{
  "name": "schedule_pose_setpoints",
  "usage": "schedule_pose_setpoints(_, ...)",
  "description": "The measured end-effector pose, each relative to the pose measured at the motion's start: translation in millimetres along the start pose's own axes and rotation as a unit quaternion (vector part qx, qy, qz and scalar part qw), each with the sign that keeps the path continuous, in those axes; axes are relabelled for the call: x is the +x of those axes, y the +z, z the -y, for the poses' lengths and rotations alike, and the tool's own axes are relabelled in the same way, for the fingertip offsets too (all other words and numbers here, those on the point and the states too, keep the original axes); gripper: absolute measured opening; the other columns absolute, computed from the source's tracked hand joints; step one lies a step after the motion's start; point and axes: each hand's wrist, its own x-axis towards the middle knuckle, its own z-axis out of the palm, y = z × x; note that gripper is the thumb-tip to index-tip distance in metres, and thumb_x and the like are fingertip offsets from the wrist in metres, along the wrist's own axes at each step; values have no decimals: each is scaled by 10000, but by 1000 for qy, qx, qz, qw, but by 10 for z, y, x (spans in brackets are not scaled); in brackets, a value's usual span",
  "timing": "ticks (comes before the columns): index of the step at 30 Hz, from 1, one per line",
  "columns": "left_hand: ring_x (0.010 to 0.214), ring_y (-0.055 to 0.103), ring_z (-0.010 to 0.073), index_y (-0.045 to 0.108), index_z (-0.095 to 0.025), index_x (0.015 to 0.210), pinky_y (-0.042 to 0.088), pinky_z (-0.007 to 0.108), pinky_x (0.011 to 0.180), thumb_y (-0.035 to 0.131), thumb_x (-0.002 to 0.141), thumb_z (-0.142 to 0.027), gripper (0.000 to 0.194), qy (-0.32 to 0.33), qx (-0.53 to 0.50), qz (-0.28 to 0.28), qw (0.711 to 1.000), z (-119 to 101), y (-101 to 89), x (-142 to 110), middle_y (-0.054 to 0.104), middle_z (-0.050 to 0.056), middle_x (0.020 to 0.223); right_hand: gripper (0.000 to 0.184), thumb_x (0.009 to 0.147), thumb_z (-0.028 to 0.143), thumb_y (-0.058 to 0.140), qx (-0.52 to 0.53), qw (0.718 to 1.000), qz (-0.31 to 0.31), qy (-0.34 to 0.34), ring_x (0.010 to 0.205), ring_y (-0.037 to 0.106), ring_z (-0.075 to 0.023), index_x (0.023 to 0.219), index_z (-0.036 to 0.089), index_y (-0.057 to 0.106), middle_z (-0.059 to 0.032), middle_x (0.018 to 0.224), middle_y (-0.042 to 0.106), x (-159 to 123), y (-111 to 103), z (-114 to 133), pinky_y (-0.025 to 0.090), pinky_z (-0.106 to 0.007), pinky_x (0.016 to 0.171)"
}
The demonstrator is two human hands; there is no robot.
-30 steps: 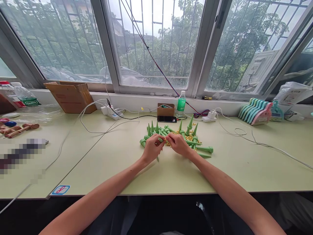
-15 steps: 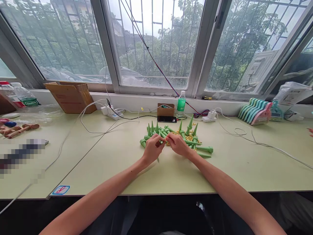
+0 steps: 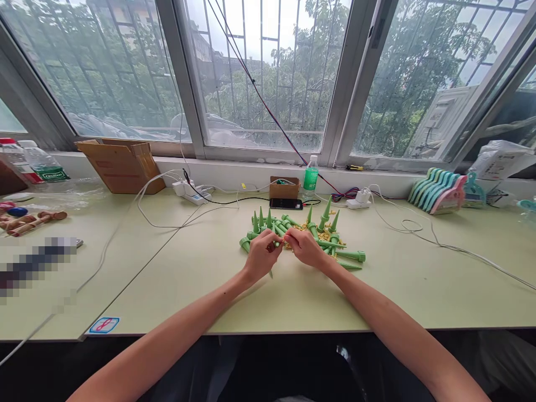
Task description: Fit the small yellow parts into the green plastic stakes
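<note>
Your left hand (image 3: 261, 254) grips a green spike (image 3: 271, 273), its tip showing below your palm, while your right hand (image 3: 305, 246) bunches its fingertips just beside; what they hold, I cannot tell. Beyond both hands, other green spikes (image 3: 325, 215), upright and lying, sit among yellow pieces (image 3: 320, 234) on the table (image 3: 188, 279).

Left hand (image 3: 263, 252) and right hand (image 3: 305, 247) curled, close together, bare forearms (image 3: 201, 311) angled inward.

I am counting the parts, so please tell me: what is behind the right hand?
Behind the right hand, green spikes and yellow bits show. Whatever the hand covers cannot be seen.
</note>
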Motion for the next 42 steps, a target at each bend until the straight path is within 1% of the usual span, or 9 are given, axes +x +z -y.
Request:
schedule_pose_setpoints(12, 509, 446, 54, 590, -183, 724, 428, 188, 475, 592, 779, -169, 57, 3, -4, 3, 1000, 14, 2, -7, 480, -22, 730, 247, 954, 288, 393, -12, 1000, 6, 3, 513, 357, -100, 732, 195, 448, 37, 578, 435, -5, -6, -2, 283, -218, 535)
schedule_pose_setpoints(19, 493, 452, 44, 597, -185, 741, 421, 187, 473, 594, 795, -182, 54, 9, 5, 8, 1000, 20, 5, -12, 489, -22, 750, 321, 951, 291, 391, -43, 999, -3, 4, 497, 308, -100, 647, 203, 340, 41, 544, 387, -3, 0, -8, 249, -230, 517)
schedule_pose_setpoints(23, 491, 456, 45, 605, -188, 749, 417, 185, 462, 592, 805, -204, 60, 6, 6, 14, 1000, 11, 6, -11, 486, -22, 754, 347, 953, 293, 390, -67, 998, -5, 9, 484, 293, -100, 626, 203, 318, 41, 522, 366, -4, -1, 0, 236, -238, 511)
schedule_pose_setpoints(30, 491, 468, 51, 608, -186, 767, 418, 189, 448, 604, 811, -250, 78, -14, -13, 16, 1000, 18, 16, -5, 512, -9, 782, 381, 961, 327, 379, -94, 995, -15, 14, 468, 283, -103, 604, 200, 332, 36, 504, 361, -1, 2, -1, 236, -247, 512)
schedule_pose_setpoints(37, 481, 476, 53, 611, -185, 769, 423, 197, 440, 609, 814, -283, 108, -14, -21, 16, 1000, 32, 23, -7, 549, 5, 807, 405, 963, 346, 371, -103, 994, -20, 14, 460, 303, -106, 586, 198, 375, 27, 495, 381, -4, 2, 3, 240, -258, 509)
schedule_pose_setpoints(42, 477, 473, 51, 606, -186, 766, 421, 199, 442, 608, 813, -274, 100, -22, -22, 19, 999, 25, 25, -9, 526, -4, 792, 421, 963, 358, 362, -106, 994, -20, 20, 459, 297, -104, 575, 195, 374, 27, 488, 373, -2, -2, 20, 232, -257, 512)
